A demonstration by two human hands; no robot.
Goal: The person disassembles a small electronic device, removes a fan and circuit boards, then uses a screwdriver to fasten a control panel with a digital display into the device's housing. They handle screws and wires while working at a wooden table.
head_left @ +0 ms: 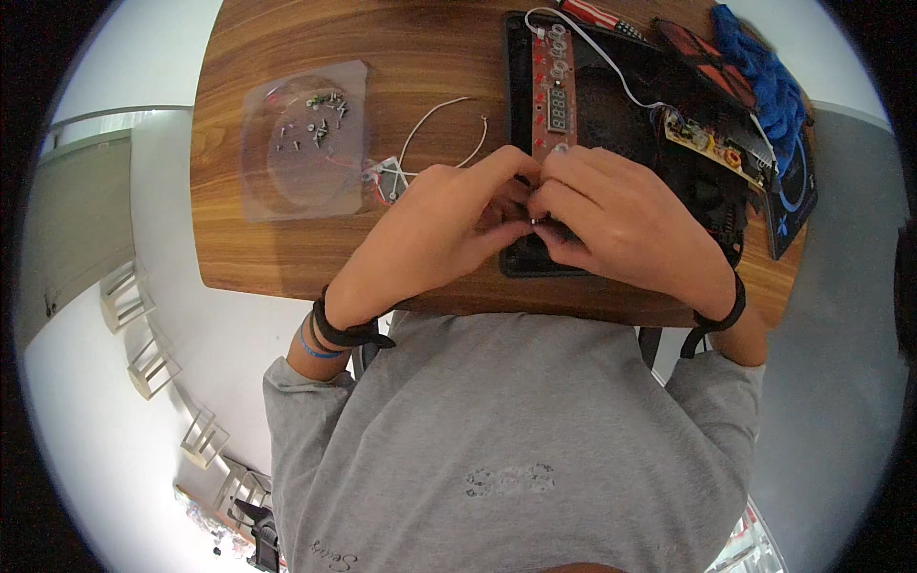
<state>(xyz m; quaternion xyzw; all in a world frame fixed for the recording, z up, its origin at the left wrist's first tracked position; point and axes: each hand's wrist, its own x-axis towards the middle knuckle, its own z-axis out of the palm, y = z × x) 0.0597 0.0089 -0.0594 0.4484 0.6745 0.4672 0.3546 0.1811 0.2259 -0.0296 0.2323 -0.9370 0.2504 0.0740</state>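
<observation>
My left hand (444, 224) and my right hand (621, 210) meet over the near left part of a black appliance casing (630, 115). Both are closed, with thumbs and fingers bent toward each other. A tiny bright spot shows between the fingertips; the rest of what they hold is hidden. Just beyond the fingers lies a long reddish-brown circuit board (557, 105) with a digit display, small round parts and red pieces along one side. A white cable (607, 53) runs from its far end to a second board (705, 143) crowded with components on the right.
On the left a clear plastic sheet or lid (258, 181) carries several loose screws (320, 134). Near it are a small metal-and-white part (390, 180) with wires and a looped white wire (420, 119). A blue cloth (769, 81) lies at the far right, beside a dark red-patterned disc (702, 57).
</observation>
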